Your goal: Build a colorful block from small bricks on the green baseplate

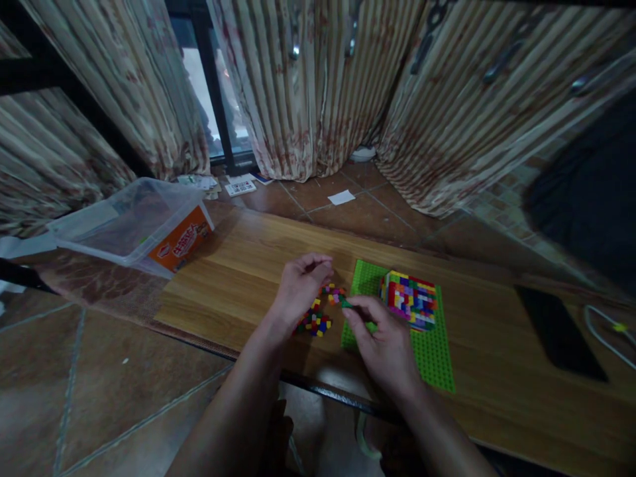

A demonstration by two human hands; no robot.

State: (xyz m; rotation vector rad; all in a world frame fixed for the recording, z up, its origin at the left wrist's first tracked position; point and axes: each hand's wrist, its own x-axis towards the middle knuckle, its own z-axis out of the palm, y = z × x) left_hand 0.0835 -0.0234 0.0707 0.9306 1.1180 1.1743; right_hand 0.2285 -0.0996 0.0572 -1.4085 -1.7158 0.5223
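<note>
A green baseplate (432,351) lies on the low wooden table (238,271), with a multicoloured block of stacked bricks (410,299) standing on its far part. Left of the plate lies a small pile of loose coloured bricks (318,323). My right hand (382,341) rests over the plate's left edge and pinches a small green brick (345,303) between thumb and fingertips. Above the loose pile hovers my left hand (299,285), its fingers curled in; whether it holds a brick is hidden.
A clear plastic tub with an orange label (144,225) lies tipped on the table's far left. A black phone (559,331) and a white cable (609,334) lie at the right. Curtains (308,86) hang behind, and papers (241,187) lie on the tiled floor.
</note>
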